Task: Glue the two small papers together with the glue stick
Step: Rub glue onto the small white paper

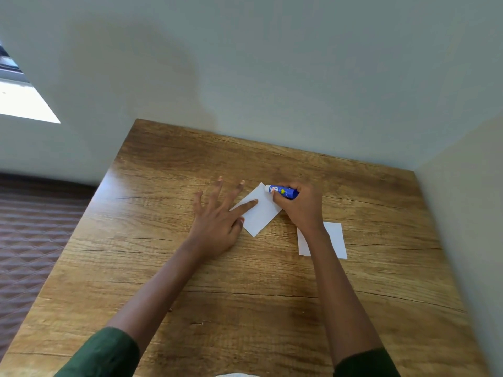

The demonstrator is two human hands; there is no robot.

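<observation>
A small white paper [260,213] lies turned like a diamond near the middle of the wooden table [245,289]. My left hand [217,219] lies flat with fingers spread, its index finger pressing on the paper's left part. My right hand [299,205] grips a blue glue stick [283,191], whose white tip sits at the paper's far corner. A second small white paper [336,238] lies to the right, partly hidden under my right wrist.
The table stands in a corner, with a pale wall [272,77] behind it and another on the right. A quilted brown surface [32,227] lies below the table's left edge. A bright window [24,102] shows at far left.
</observation>
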